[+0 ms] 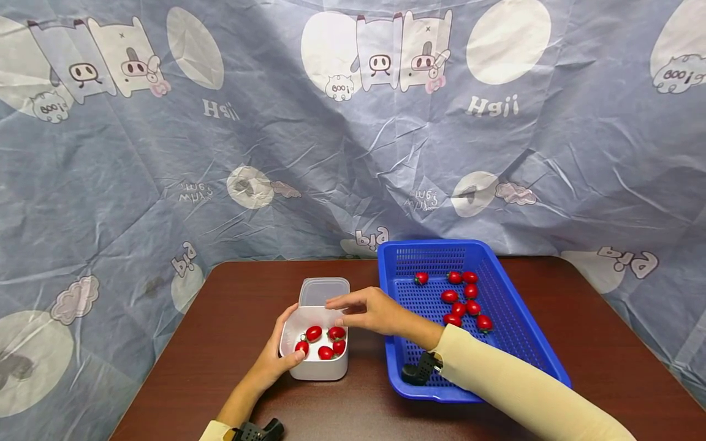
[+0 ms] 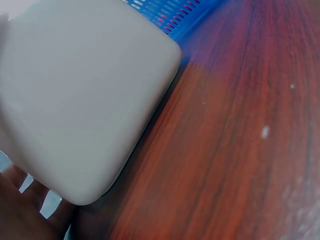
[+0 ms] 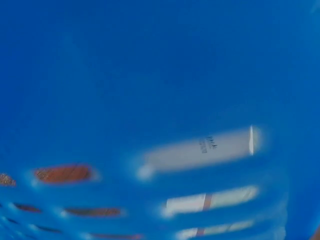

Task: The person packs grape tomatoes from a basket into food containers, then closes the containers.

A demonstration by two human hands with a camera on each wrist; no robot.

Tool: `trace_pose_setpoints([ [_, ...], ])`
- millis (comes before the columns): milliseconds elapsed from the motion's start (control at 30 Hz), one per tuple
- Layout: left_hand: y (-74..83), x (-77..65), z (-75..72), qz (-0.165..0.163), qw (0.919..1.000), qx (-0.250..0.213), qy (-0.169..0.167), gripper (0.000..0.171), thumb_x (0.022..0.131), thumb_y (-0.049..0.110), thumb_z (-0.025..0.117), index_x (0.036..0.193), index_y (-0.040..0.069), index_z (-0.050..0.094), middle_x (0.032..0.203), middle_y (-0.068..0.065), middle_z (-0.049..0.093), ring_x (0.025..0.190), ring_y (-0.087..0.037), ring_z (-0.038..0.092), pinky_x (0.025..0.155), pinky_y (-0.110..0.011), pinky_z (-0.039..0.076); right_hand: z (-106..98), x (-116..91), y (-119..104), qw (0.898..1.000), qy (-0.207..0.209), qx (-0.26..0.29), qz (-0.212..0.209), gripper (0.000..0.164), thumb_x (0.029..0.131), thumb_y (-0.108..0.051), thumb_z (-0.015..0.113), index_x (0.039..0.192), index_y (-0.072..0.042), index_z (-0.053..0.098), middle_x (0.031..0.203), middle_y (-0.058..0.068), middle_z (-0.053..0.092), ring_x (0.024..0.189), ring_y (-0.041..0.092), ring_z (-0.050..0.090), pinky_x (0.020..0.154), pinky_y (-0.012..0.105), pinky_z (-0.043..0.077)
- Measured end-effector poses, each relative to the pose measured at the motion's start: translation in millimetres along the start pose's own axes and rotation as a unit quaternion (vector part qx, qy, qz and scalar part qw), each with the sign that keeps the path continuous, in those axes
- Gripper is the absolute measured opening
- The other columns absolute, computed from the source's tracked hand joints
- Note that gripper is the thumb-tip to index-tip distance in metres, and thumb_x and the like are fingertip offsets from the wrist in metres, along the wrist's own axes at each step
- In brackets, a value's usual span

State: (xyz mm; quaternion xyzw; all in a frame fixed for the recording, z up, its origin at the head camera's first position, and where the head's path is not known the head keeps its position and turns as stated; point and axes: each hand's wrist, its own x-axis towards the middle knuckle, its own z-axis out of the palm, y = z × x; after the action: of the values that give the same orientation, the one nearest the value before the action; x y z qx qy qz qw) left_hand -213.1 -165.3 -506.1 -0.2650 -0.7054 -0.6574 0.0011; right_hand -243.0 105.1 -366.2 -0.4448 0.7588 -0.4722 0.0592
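Note:
A small white container [image 1: 320, 370] holding several cherry tomatoes [image 1: 313, 334] stands on the table. My left hand [image 1: 271, 358] grips its left side, the thumb over the rim beside a tomato [image 1: 301, 347]. In the left wrist view the container's smooth wall [image 2: 95, 95] fills much of the picture, with fingers [image 2: 30, 210] at its lower left. My right hand [image 1: 371, 311] hovers at the container's right rim, fingers extended and thumb apart, above a tomato [image 1: 336, 333] in the container. Nothing shows between its fingers.
Right of the container is a blue slotted basket [image 1: 532, 331] with several more tomatoes [image 1: 449, 296]; the right forearm crosses it. Its wall [image 3: 150, 75] fills the right wrist view, blurred. Behind the container lies a clear lid [image 1: 325, 291]. A patterned cloth [image 1: 309, 153] hangs behind the table [image 1: 220, 331].

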Motion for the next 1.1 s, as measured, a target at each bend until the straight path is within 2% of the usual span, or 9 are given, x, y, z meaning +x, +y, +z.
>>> trace_pose_setpoints([
  [133, 1.8, -0.8, -0.3, -0.002, 1.0, 0.002, 0.003, 0.087, 0.083, 0.009, 0.065, 0.154, 0.02, 0.015, 0.143, -0.024, 0.031, 0.123, -0.05, 0.035, 0.092, -0.04, 0.048, -3.3, 1.2, -3.4, 1.0, 0.003, 0.008, 0.011, 0.031, 0.085, 0.0, 0.069, 0.115, 0.008, 0.066, 0.115, 0.021, 0.066, 0.103, 0.029, 0.065, 0.086, 0.049, 0.051],
  [233, 3.6, -0.1, -0.4, -0.005, 1.0, 0.0, 0.005, 0.086, 0.084, 0.01, 0.065, 0.153, 0.021, 0.016, 0.144, -0.024, 0.031, 0.124, -0.049, 0.035, 0.092, -0.041, 0.048, -5.8, 2.6, -2.8, 1.0, 0.008, 0.014, 0.014, 0.031, 0.086, 0.001, 0.068, 0.116, 0.009, 0.065, 0.115, 0.021, 0.066, 0.105, 0.035, 0.064, 0.087, 0.052, 0.05],
  [367, 4.6, 1.3, -0.6, -0.007, 1.0, -0.002, 0.004, 0.086, 0.084, 0.011, 0.065, 0.153, 0.022, 0.016, 0.144, -0.024, 0.03, 0.124, -0.049, 0.034, 0.091, -0.043, 0.048, -7.5, 4.1, 9.4, 0.999, 0.021, 0.024, 0.012, 0.032, 0.085, 0.0, 0.069, 0.116, 0.008, 0.065, 0.115, 0.021, 0.066, 0.107, 0.04, 0.062, 0.087, 0.054, 0.048],
  [600, 3.0, 0.3, 0.5, -0.005, 0.9999, -0.003, 0.01, 0.086, 0.083, 0.009, 0.065, 0.153, 0.02, 0.016, 0.143, -0.026, 0.03, 0.122, -0.05, 0.035, 0.089, -0.043, 0.05, -12.8, 1.7, 27.4, 0.998, 0.035, 0.031, 0.03, 0.033, 0.086, -0.012, 0.073, 0.117, -0.004, 0.069, 0.116, 0.01, 0.068, 0.105, 0.014, 0.064, 0.088, 0.044, 0.051],
  [733, 2.2, -0.4, 1.8, -0.008, 0.9998, -0.011, 0.013, 0.086, 0.083, 0.006, 0.063, 0.153, 0.019, 0.016, 0.143, -0.027, 0.03, 0.122, -0.051, 0.035, 0.088, -0.042, 0.051, -19.2, -1.2, 29.4, 0.998, 0.04, 0.042, 0.031, 0.034, 0.086, -0.015, 0.073, 0.118, -0.004, 0.069, 0.117, 0.011, 0.067, 0.108, 0.017, 0.064, 0.09, 0.042, 0.051],
  [867, 1.5, -0.3, 2.3, -0.005, 0.9998, -0.015, 0.012, 0.086, 0.083, 0.007, 0.065, 0.153, 0.016, 0.016, 0.143, -0.027, 0.03, 0.123, -0.051, 0.034, 0.089, -0.042, 0.05, -26.9, -4.4, 30.2, 0.997, 0.053, 0.047, 0.037, 0.033, 0.087, -0.014, 0.072, 0.119, -0.006, 0.068, 0.117, 0.008, 0.068, 0.107, 0.021, 0.064, 0.088, 0.035, 0.052],
  [1000, 0.7, -0.1, 2.3, -0.001, 0.9999, -0.008, 0.012, 0.087, 0.083, 0.009, 0.066, 0.153, 0.012, 0.014, 0.143, -0.026, 0.031, 0.122, -0.051, 0.034, 0.089, -0.044, 0.05, -35.7, -7.7, 32.4, 0.995, 0.072, 0.048, 0.051, 0.033, 0.087, -0.013, 0.072, 0.119, -0.008, 0.068, 0.115, 0.005, 0.069, 0.105, 0.022, 0.065, 0.086, 0.031, 0.052],
  [1100, 0.9, 0.1, 2.5, -0.001, 0.9999, -0.002, 0.013, 0.087, 0.082, 0.009, 0.066, 0.153, 0.013, 0.015, 0.143, -0.025, 0.032, 0.122, -0.051, 0.035, 0.089, -0.045, 0.05, -42.5, -10.2, 34.9, 0.993, 0.089, 0.045, 0.058, 0.032, 0.087, -0.013, 0.072, 0.119, -0.008, 0.068, 0.113, 0.005, 0.069, 0.103, 0.02, 0.066, 0.084, 0.03, 0.053],
])
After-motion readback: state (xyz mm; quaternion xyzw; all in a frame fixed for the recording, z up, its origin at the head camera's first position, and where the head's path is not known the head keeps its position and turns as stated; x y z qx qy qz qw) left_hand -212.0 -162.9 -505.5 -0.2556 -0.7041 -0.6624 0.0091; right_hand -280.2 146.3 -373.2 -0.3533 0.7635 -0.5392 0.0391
